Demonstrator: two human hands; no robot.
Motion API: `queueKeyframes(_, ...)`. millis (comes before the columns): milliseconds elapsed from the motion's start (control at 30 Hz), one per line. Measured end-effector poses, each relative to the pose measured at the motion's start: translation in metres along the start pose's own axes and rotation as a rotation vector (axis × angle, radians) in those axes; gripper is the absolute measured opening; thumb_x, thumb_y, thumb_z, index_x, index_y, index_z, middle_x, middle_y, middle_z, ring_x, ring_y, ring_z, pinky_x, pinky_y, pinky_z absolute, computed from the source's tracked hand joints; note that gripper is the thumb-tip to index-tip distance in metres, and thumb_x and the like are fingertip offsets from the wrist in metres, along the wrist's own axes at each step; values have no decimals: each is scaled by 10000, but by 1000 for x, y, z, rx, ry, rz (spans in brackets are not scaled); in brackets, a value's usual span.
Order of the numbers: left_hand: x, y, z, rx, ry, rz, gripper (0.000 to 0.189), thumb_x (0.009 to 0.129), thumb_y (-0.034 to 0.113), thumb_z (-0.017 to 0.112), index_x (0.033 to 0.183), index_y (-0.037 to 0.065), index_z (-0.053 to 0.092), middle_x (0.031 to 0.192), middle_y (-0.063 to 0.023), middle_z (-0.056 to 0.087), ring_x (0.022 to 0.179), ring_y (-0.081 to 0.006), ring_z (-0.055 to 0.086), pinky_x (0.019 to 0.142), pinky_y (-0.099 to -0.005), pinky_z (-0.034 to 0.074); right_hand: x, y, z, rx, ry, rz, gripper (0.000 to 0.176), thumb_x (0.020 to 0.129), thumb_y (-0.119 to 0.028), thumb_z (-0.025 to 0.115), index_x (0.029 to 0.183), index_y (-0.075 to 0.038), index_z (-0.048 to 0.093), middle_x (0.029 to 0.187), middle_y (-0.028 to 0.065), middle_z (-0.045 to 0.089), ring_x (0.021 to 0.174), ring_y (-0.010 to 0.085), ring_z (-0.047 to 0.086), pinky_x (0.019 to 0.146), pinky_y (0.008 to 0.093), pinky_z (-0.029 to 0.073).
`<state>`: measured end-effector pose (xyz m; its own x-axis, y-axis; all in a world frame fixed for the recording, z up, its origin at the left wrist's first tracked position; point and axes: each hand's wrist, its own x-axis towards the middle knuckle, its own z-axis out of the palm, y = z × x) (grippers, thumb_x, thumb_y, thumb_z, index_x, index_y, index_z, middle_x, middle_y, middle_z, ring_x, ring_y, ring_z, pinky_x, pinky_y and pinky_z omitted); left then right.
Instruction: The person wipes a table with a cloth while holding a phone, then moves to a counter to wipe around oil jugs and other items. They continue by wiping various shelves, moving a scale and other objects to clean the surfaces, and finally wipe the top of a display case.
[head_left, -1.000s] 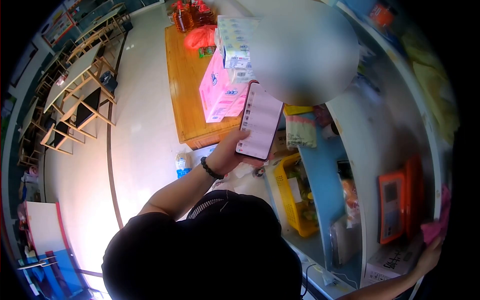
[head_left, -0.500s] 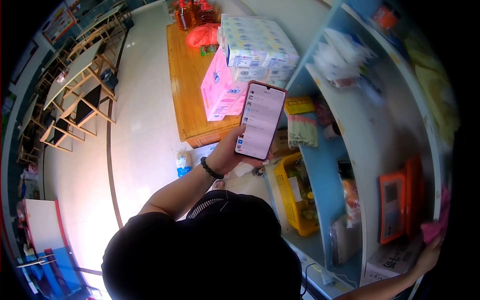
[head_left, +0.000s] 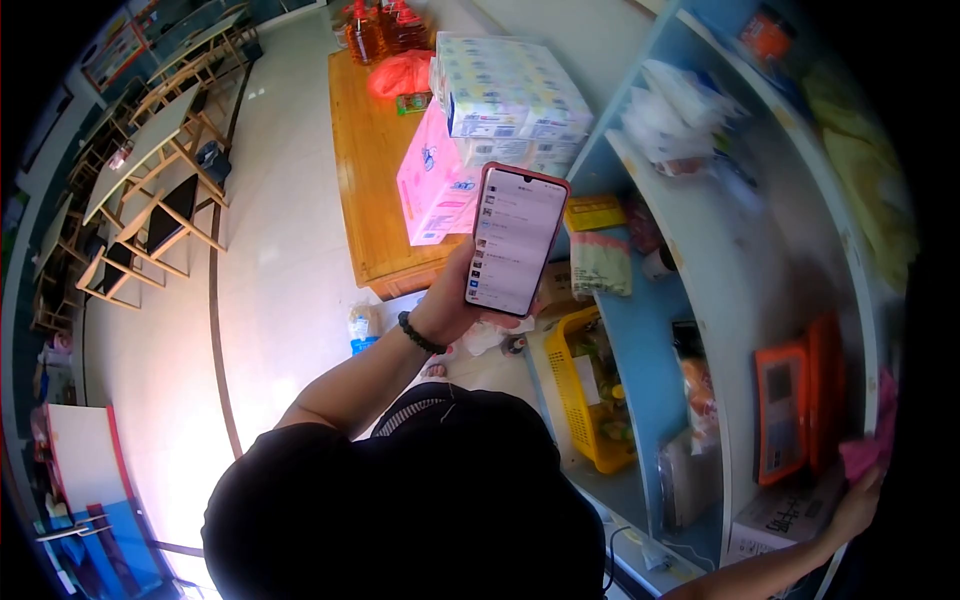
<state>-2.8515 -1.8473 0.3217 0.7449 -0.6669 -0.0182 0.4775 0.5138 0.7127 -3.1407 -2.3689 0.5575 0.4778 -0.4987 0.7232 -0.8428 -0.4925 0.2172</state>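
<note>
My left hand [head_left: 455, 300], with a dark beaded bracelet on its wrist, is wrapped round a smartphone [head_left: 517, 240] in a red case. The lit screen faces up and shows a list whose text is too small to read. At the lower right, my right hand [head_left: 855, 512] is closed on a bright pink cloth [head_left: 872, 445] at the outer edge of the shelf unit [head_left: 690, 225]. Its fingertips are partly hidden. Close by stand an orange-framed device [head_left: 783, 412] and a printed carton [head_left: 785, 520].
Behind the phone, a wooden table [head_left: 365, 180] bears tissue packs [head_left: 510, 90], a pink package [head_left: 432, 180], a red bag [head_left: 400, 74] and bottles [head_left: 365, 40]. A yellow basket [head_left: 575, 405] sits on a lower shelf. Chairs [head_left: 165, 220] and tables line the far left.
The view has shifted slightly, and the entries on the phone screen sit differently. My left hand keeps holding the phone, and my right hand stays at the pink cloth.
</note>
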Motion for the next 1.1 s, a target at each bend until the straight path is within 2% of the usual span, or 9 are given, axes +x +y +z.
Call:
queueKeyframes(333,4,-6,-2,41,60,-59,743,816,632,209,1271,55,317,1091,-199,519,870,-367,591,595,-345,547,-2,0,-2,2,37,-33,620,861,-575,218,1199,-133,493,1087,151,563,993,295,548,852,379,403)
queueKeyframes(667,1,-5,10,-54,-34,-56,756,806,638,239,1291,62,296,1142,-198,489,902,-387,575,645,-358,547,0,12,4,9,9,-48,634,848,-592,223,1216,-144,479,1112,138,554,1009,312,537,868,384,395)
queueKeyframes(733,-2,-2,19,69,58,21,547,889,446,259,1165,0,414,1014,-164,549,888,-306,592,727,-317,516,0,12,4,-7,9,-45,637,845,-597,224,1220,-147,475,1114,138,553,1011,315,534,870,383,393)
queueKeyframes(767,0,-3,17,71,55,16,547,889,446,259,1165,0,414,1014,-164,549,888,-306,592,727,-317,516,0,13,4,-13,24,-38,640,843,-600,224,1217,-148,479,1111,142,554,1013,317,533,873,383,391)
queueKeyframes(833,3,-4,11,-212,-35,-50,447,905,323,309,1181,-20,387,1084,-170,516,958,-304,563,754,-329,514,1,16,6,-21,34,-22,642,841,-603,224,1213,-148,483,1107,146,555,1015,318,531,875,384,389)
queueKeyframes(933,6,-11,-1,-172,-36,-63,551,900,405,237,1272,2,292,1214,-196,429,1040,-379,497,784,-410,504,0,15,7,-19,-33,-1,589,862,-559,247,1192,-145,504,1097,151,558,1008,311,535,855,371,401)
queueKeyframes(1033,-2,-27,-13,18,-86,29,523,885,342,342,1280,5,287,1250,-196,397,1137,-353,412,951,-485,349,-1,7,2,19,-83,-160,424,908,-374,301,1104,-108,565,1025,151,586,960,304,554,814,364,422)
queueKeyframes(1067,-4,-31,-12,-260,-105,-36,549,875,361,365,1287,8,281,1265,-185,385,1152,-355,395,960,-483,338,-15,-55,-32,59,113,-288,352,890,-324,356,978,-89,603,862,158,612,775,323,592,635,387,461)
queueKeyframes(1100,-3,-36,-9,-207,-58,-67,593,851,387,416,1293,18,275,1268,-168,389,1170,-332,381,972,-473,326,-20,-105,-60,26,60,-253,329,876,-299,390,789,-65,603,733,160,599,670,296,595,550,398,451)
